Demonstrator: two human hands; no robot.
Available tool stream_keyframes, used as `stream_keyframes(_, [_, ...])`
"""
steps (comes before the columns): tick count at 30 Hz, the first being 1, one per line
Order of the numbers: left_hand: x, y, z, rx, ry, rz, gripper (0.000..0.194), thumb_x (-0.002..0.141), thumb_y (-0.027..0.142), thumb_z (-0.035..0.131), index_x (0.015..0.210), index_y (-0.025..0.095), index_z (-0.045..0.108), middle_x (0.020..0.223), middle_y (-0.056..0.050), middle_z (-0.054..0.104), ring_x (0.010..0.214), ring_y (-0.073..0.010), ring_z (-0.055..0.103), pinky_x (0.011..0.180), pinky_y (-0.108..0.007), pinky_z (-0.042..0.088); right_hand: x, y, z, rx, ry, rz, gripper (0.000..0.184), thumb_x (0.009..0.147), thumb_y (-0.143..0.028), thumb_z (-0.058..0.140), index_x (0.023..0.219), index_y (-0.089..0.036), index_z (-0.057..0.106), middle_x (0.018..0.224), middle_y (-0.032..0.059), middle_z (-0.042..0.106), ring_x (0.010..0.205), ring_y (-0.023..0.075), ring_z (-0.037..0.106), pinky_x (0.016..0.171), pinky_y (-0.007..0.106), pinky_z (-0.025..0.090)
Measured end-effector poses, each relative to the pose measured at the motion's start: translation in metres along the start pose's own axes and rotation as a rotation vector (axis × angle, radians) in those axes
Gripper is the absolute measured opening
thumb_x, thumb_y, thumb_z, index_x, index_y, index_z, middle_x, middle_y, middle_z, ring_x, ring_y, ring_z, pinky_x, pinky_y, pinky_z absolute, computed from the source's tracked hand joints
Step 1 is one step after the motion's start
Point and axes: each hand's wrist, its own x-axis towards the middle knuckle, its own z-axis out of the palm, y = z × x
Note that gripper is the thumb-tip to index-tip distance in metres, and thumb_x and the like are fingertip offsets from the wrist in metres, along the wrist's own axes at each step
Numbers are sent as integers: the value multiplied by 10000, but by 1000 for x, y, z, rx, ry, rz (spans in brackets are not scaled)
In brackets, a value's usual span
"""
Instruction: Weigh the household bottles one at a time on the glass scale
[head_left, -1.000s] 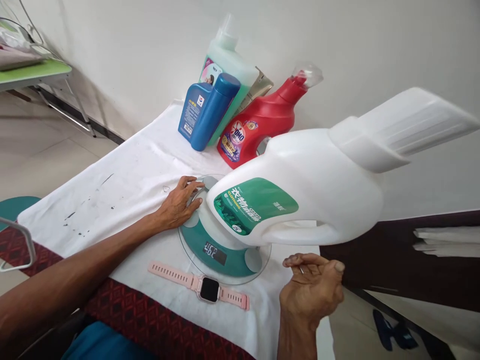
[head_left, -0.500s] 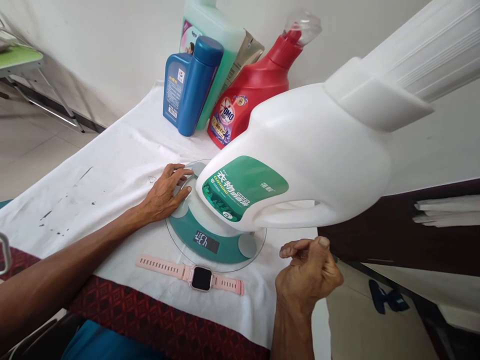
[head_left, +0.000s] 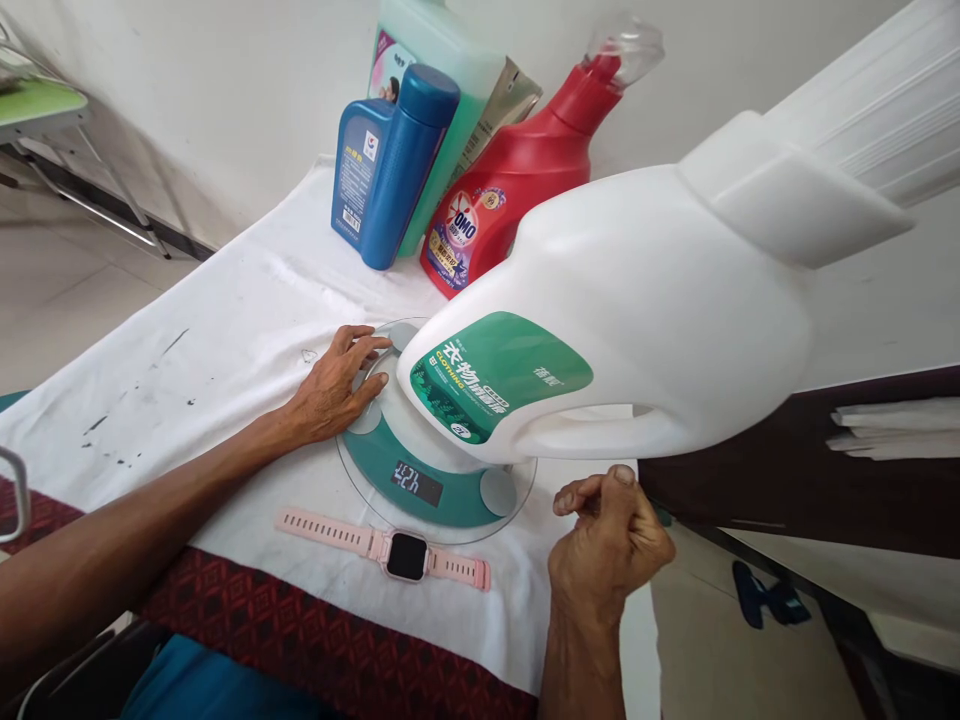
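A large white detergent jug [head_left: 645, 310] with a green label stands on a round green glass scale [head_left: 439, 490] whose display shows digits. My left hand [head_left: 334, 385] lies flat with fingers spread on the scale's left rim, touching the jug's base side. Just below the jug's handle, my right hand [head_left: 607, 545] hovers off the table's right edge with its fingers loosely curled and nothing in them.
A pink smartwatch [head_left: 390, 550] lies in front of the scale on the white cloth [head_left: 202, 380]. Behind stand a blue bottle [head_left: 390, 165], a pale green bottle [head_left: 442, 60] and a red OMO bottle [head_left: 517, 190] against the wall. Floor drops off to the right.
The view dipped closer to the jug, then steadied. The scale's digits changed. My right hand curled tighter and stayed under the handle; my left hand stayed on the rim.
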Motion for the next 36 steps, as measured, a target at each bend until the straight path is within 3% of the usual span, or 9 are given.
stream_keyframes(11, [0, 2, -1, 3, -11, -12, 409, 1005, 290, 585, 1410, 236, 553, 1463, -122, 481, 1078, -216, 693, 985, -480, 618, -1, -1, 0, -29, -20, -2, 484, 953, -466, 670, 564, -201, 559, 506, -47, 475, 477, 112, 459, 510, 285, 371])
stream_keyframes(19, [0, 4, -2, 6, -22, -26, 413, 1008, 316, 580, 1410, 231, 546, 1476, -141, 470, 1078, -233, 691, 865, -447, 657, -1, 1, -2, -79, -52, -7, 497, 967, -462, 648, 556, -202, 544, 512, -43, 471, 499, 114, 457, 537, 292, 357])
stream_keyframes(28, [0, 4, -2, 20, -21, -11, 414, 1005, 322, 573, 1406, 223, 545, 1464, -145, 471, 1080, -237, 685, 944, -503, 630, -2, 6, -2, -100, -64, 6, 472, 970, -462, 639, 582, -207, 552, 535, -43, 470, 505, 118, 456, 531, 296, 341])
stream_keyframes(36, [-1, 6, -2, 7, -42, -30, 428, 1003, 319, 565, 1416, 209, 531, 1491, -167, 455, 1097, -256, 678, 878, -489, 652, -1, 12, -5, -143, -80, 0, 475, 973, -488, 628, 598, -204, 563, 545, -42, 479, 509, 115, 458, 535, 291, 341])
